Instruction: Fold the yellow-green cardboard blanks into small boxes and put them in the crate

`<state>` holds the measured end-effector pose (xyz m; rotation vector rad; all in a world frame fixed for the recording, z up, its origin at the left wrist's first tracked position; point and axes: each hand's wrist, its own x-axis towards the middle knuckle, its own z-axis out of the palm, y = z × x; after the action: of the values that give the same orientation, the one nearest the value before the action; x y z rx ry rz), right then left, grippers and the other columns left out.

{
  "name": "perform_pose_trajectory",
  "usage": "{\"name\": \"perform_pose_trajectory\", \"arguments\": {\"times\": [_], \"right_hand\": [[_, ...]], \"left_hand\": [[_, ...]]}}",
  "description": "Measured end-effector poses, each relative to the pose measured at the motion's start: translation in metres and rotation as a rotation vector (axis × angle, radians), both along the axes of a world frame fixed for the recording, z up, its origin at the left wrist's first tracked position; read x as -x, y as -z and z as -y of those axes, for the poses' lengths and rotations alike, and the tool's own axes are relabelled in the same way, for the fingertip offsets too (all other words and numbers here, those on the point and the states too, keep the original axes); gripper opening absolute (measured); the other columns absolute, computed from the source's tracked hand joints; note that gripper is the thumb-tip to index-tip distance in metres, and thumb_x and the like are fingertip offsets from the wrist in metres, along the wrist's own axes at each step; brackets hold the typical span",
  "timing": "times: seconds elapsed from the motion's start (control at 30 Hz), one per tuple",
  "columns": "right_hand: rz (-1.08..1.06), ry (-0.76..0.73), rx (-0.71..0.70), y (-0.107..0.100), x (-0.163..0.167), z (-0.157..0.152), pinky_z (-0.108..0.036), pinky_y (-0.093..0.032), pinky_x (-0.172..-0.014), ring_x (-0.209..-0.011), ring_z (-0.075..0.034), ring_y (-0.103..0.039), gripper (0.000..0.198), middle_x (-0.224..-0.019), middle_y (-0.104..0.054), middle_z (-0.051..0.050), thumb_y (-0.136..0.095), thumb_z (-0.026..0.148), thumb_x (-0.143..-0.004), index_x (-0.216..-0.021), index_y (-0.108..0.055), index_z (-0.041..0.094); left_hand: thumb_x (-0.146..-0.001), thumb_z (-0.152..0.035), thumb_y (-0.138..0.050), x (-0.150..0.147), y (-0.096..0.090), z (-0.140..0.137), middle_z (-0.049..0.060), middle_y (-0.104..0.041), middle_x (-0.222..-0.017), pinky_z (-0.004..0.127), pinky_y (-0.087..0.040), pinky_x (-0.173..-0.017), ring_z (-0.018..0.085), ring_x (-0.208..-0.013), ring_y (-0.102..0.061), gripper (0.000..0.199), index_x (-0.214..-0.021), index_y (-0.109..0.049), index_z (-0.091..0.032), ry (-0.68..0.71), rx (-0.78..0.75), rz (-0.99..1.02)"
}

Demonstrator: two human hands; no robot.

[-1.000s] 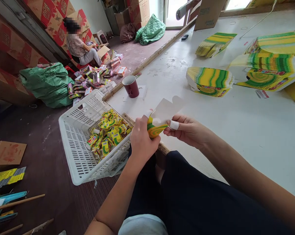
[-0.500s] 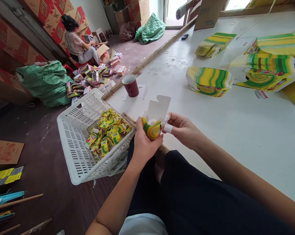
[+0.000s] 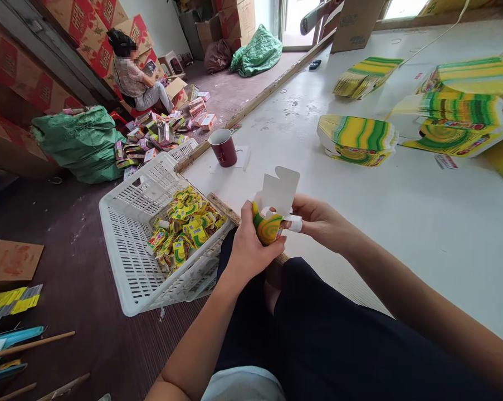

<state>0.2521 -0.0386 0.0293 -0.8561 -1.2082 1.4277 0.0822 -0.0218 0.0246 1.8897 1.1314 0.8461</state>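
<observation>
A small green-and-yellow carton (image 3: 269, 228) with a spiral print is held over my lap at the table edge. My left hand (image 3: 253, 245) wraps round its body, thumb on one side and fingers on the other. White flaps (image 3: 279, 189) stand up from its top. My right hand (image 3: 313, 220), with white tape on its fingertips, pinches the carton's right side. Left of my hands a white plastic basket (image 3: 128, 273) holds many small yellow-green packs (image 3: 188, 223).
A maroon mug (image 3: 223, 148) stands on the white table (image 3: 293, 133). Stacks of flat printed cartons (image 3: 357, 139) lie to the right. Across the floor a person (image 3: 136, 78) sits beside a heap of small boxes (image 3: 159, 133) and a green sack (image 3: 79, 145).
Both hands and the carton have shifted slightly right. The carton's flaps now stand further right, and my right fingers have moved in behind them.
</observation>
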Motion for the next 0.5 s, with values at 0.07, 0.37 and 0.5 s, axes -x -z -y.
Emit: {"name": "perform_pose_trajectory", "arguments": {"times": [0.07,0.37,0.5], "right_hand": [[-0.019,0.073,0.000,0.001,0.005,0.001,-0.035,-0.054,-0.079,-0.082,-0.020,-0.064,0.031,-0.087,-0.070,-0.002,-0.082,0.049,-0.073,-0.088,-0.071,0.024],[-0.218,0.043,0.261,0.000,0.013,0.001,-0.038,-0.053,-0.081,-0.092,-0.026,-0.067,0.032,-0.091,-0.074,-0.004,-0.081,0.046,-0.068,-0.088,-0.073,0.023],[-0.244,-0.024,0.328,0.000,0.012,0.001,-0.037,-0.054,-0.082,-0.094,-0.025,-0.066,0.026,-0.086,-0.072,-0.003,-0.080,0.035,-0.064,-0.085,-0.072,0.023]], "left_hand": [[-0.068,-0.024,-0.074,-0.001,-0.001,0.000,0.009,-0.063,-0.113,0.041,-0.052,-0.089,0.028,-0.108,-0.063,0.078,-0.133,-0.030,-0.021,-0.010,-0.005,-0.042],[-0.074,-0.020,-0.068,-0.001,-0.002,0.003,0.013,-0.060,-0.123,0.044,-0.054,-0.091,0.032,-0.117,-0.061,0.074,-0.138,-0.031,-0.022,0.051,-0.214,-0.201],[-0.075,-0.020,-0.065,0.000,-0.001,0.006,0.011,-0.060,-0.117,0.043,-0.056,-0.081,0.031,-0.105,-0.066,0.069,-0.136,-0.034,-0.024,0.124,-0.258,-0.281]]}}
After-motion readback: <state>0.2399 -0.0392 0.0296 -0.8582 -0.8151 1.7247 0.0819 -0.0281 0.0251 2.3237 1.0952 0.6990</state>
